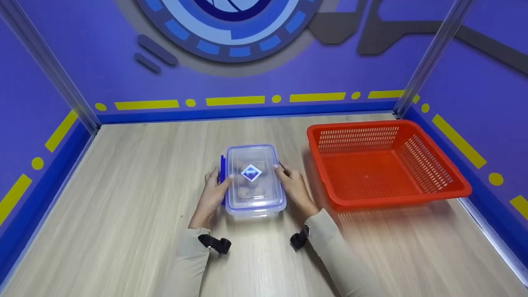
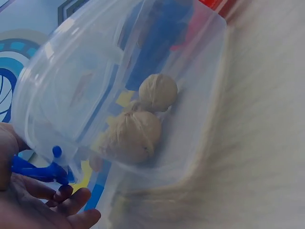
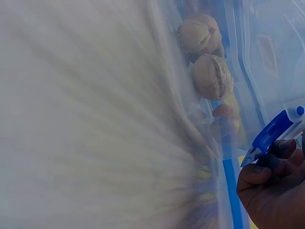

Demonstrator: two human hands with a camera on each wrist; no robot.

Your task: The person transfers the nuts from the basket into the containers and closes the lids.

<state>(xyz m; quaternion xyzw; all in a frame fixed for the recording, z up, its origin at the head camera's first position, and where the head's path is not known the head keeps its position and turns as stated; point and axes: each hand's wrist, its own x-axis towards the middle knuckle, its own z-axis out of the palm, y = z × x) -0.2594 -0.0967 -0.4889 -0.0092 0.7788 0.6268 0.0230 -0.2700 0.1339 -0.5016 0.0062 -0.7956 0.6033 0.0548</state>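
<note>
A clear plastic food container (image 1: 255,213) stands on the table, its lid (image 1: 249,152) on top with a purple-blue edge and a diamond label (image 1: 251,173). My left hand (image 1: 212,196) grips its left side, thumb at the lid's edge and fingers by a raised blue latch (image 2: 38,170). On the opposite side my right hand (image 1: 296,187) holds the container, thumb on the lid rim. Its curled fingers (image 3: 255,176) lie beneath another blue latch (image 3: 272,134), which sticks outward. Several walnuts (image 2: 138,136) show through the clear wall, lying inside.
To the right sits a red plastic basket (image 1: 367,173) with slotted walls and nothing visible in it. The wood-look table (image 1: 136,198) is bounded by purple-blue panels (image 1: 247,86) at the back and both sides. A black strap (image 1: 214,243) circles each wrist.
</note>
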